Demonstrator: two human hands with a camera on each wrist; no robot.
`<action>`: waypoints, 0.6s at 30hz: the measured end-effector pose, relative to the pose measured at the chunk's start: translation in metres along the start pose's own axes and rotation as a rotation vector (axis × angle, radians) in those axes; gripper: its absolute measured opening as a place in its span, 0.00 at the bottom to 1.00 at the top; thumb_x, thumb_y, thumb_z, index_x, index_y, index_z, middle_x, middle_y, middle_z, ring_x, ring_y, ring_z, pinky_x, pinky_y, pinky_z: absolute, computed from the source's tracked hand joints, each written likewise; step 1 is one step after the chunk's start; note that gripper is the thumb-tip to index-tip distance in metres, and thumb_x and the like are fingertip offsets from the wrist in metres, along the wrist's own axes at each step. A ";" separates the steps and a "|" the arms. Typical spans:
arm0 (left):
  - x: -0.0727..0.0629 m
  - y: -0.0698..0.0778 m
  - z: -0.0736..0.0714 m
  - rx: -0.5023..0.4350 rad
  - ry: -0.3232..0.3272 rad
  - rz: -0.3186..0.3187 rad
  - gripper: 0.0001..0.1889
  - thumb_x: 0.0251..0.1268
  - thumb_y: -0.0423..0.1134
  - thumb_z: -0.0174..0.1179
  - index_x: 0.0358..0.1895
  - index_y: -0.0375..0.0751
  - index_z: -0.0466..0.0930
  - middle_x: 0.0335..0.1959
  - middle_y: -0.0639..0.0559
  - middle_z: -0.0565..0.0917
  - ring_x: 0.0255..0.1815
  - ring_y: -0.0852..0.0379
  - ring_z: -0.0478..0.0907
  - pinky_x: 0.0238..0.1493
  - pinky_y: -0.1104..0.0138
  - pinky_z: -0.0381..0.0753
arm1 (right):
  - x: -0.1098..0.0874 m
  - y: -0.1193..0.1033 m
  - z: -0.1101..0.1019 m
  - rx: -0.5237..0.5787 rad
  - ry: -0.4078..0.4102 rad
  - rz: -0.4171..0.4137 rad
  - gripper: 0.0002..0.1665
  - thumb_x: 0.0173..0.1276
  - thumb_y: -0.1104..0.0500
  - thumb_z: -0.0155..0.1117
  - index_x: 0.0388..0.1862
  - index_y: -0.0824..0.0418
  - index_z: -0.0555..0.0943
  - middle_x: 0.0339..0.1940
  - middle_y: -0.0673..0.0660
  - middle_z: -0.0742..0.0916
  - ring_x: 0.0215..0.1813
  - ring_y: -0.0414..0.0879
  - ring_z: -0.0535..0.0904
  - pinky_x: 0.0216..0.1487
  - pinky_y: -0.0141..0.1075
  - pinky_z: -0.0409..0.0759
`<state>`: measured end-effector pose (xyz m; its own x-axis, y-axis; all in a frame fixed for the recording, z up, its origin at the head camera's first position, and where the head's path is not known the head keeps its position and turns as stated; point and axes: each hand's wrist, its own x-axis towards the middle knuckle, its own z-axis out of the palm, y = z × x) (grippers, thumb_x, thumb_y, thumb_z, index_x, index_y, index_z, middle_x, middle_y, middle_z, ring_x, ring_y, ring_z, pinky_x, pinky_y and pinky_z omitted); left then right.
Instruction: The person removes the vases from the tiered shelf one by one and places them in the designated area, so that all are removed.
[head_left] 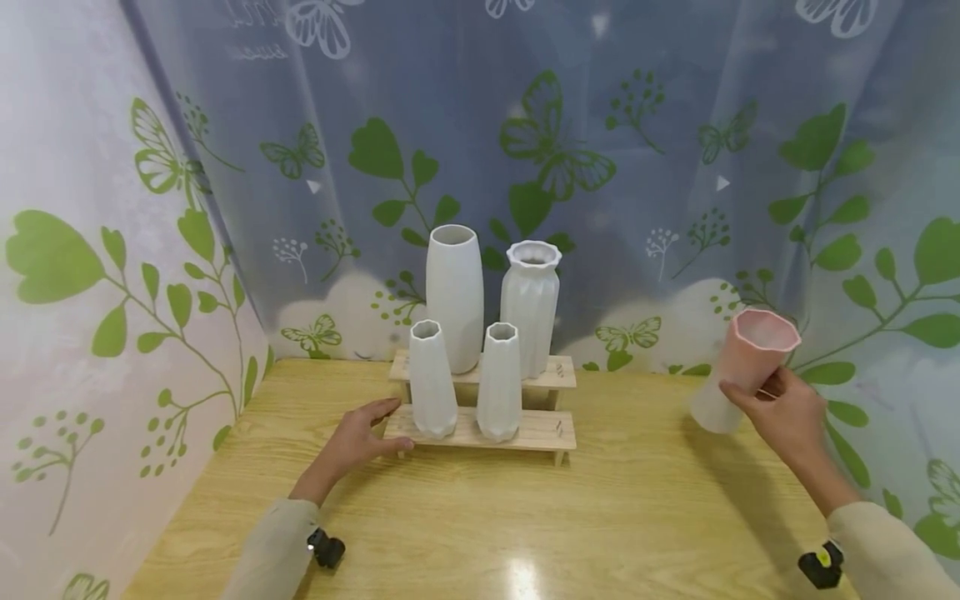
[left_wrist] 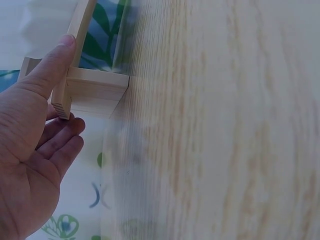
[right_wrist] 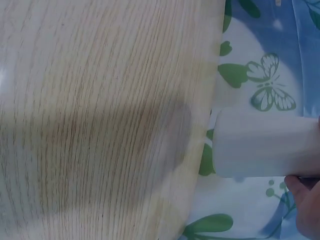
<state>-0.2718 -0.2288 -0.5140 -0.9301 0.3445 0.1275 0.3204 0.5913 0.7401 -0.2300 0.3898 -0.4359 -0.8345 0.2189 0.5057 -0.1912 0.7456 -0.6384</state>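
In the head view a two-step wooden stand (head_left: 538, 430) bears tall white vases on both steps. My left hand (head_left: 358, 437) grips the left end of its lower step; the left wrist view shows the thumb over the board (left_wrist: 97, 82) and the fingers on its other side. Off to the right, my right hand (head_left: 791, 417) holds a pink-to-white vase (head_left: 727, 375) by its side, its mouth tilted to the right. The right wrist view shows this vase's pale base (right_wrist: 265, 145) held apart from the tabletop.
On the lower step stand two slim white vases (head_left: 432, 387). A tall smooth white vase (head_left: 455, 300) and a scalloped-rim white vase (head_left: 530, 312) stand on the upper one. A patterned curtain (head_left: 450, 108) hangs behind the wooden table (head_left: 637, 500).
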 end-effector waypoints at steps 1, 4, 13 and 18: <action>0.000 0.000 0.000 -0.003 -0.001 -0.001 0.48 0.56 0.56 0.76 0.75 0.33 0.68 0.74 0.35 0.70 0.72 0.33 0.69 0.69 0.45 0.76 | 0.000 0.003 -0.001 -0.006 0.006 0.001 0.30 0.62 0.55 0.79 0.54 0.75 0.82 0.46 0.76 0.87 0.36 0.11 0.71 0.33 0.10 0.73; -0.001 0.000 0.000 -0.001 0.003 0.002 0.48 0.56 0.56 0.76 0.75 0.33 0.68 0.74 0.36 0.70 0.72 0.34 0.69 0.69 0.45 0.76 | 0.003 0.014 -0.003 -0.040 0.019 0.011 0.29 0.62 0.54 0.79 0.52 0.75 0.83 0.45 0.76 0.87 0.34 0.11 0.70 0.31 0.11 0.72; -0.001 -0.001 0.002 0.012 0.002 -0.004 0.47 0.56 0.55 0.77 0.75 0.34 0.69 0.74 0.36 0.70 0.72 0.35 0.70 0.69 0.47 0.77 | 0.010 0.035 -0.012 -0.125 0.020 0.108 0.30 0.64 0.48 0.77 0.50 0.73 0.84 0.44 0.74 0.88 0.28 0.12 0.66 0.25 0.17 0.70; 0.001 -0.002 0.002 0.014 0.013 0.000 0.47 0.55 0.55 0.77 0.74 0.34 0.69 0.74 0.36 0.71 0.72 0.35 0.70 0.69 0.47 0.77 | 0.013 0.042 -0.015 -0.133 0.012 0.126 0.31 0.65 0.46 0.75 0.50 0.73 0.83 0.45 0.75 0.87 0.28 0.13 0.66 0.24 0.18 0.71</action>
<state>-0.2730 -0.2287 -0.5168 -0.9322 0.3352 0.1365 0.3231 0.6010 0.7310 -0.2409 0.4334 -0.4469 -0.8412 0.3229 0.4337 -0.0147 0.7881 -0.6153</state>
